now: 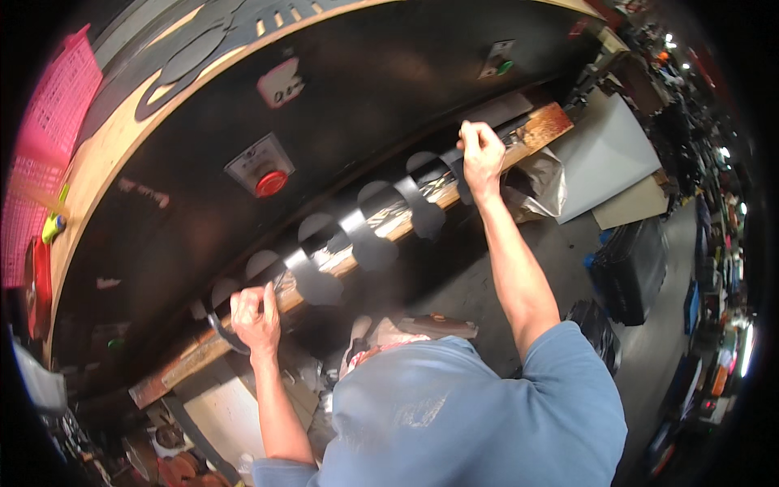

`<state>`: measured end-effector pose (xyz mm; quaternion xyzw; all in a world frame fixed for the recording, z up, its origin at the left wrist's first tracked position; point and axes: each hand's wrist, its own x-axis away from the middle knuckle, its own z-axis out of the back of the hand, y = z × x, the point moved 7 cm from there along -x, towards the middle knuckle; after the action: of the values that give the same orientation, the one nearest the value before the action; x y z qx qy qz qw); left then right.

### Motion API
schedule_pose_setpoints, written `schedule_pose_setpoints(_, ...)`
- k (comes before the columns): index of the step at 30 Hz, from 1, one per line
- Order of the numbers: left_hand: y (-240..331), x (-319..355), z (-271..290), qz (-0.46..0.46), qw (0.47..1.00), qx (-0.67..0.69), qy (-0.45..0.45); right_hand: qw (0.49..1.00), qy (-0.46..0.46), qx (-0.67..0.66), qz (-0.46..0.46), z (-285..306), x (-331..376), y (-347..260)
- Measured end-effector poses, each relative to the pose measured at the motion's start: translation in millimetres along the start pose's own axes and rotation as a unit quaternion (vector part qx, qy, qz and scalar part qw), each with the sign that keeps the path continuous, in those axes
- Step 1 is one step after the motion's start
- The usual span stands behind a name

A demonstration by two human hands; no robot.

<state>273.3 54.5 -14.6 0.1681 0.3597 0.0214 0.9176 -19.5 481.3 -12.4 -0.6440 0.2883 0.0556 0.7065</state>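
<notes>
A long dark metal strip with a row of round holes punched out of it lies along the wooden ledge at the front of a big black machine. The right hand is clamped on the strip's far end, up by the ledge's bare end; the left hand is closed around its near end, where the metal curls down (the grip there looks firm, though the fingers blur). A red stop button sits on the machine face above the strip's middle. The scalloped edges left by the holes look sharp, so a slip could cut a palm, and the thin strip could buckle if the hands pull unevenly.
</notes>
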Motion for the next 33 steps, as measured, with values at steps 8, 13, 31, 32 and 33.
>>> schedule_pose_setpoints(8, -1.5, -0.9, 1.7, 0.024, 0.999, 0.017, -0.014, 0.948, -0.147, 0.243, 0.147, -49.8, 79.7, -12.8)
schedule_pose_setpoints(13, 1.4, -2.0, 2.4, 0.023, 0.999, 0.005, -0.025, 0.947, -0.150, 0.257, 0.120, -46.5, 78.5, -4.9)
schedule_pose_setpoints(31, 6.2, -14.9, 9.7, 0.117, 0.986, 0.097, -0.062, 0.979, -0.106, 0.124, -0.119, -34.5, 73.9, 11.4)
schedule_pose_setpoints(32, 8.3, -19.9, 11.3, 0.126, 0.982, 0.115, -0.075, 0.971, -0.068, 0.071, -0.216, -32.3, 76.4, 15.0)
schedule_pose_setpoints(33, 6.2, -23.6, 10.9, 0.166, 0.973, 0.118, -0.107, 0.972, -0.042, 0.087, -0.216, -35.2, 73.3, 6.3)
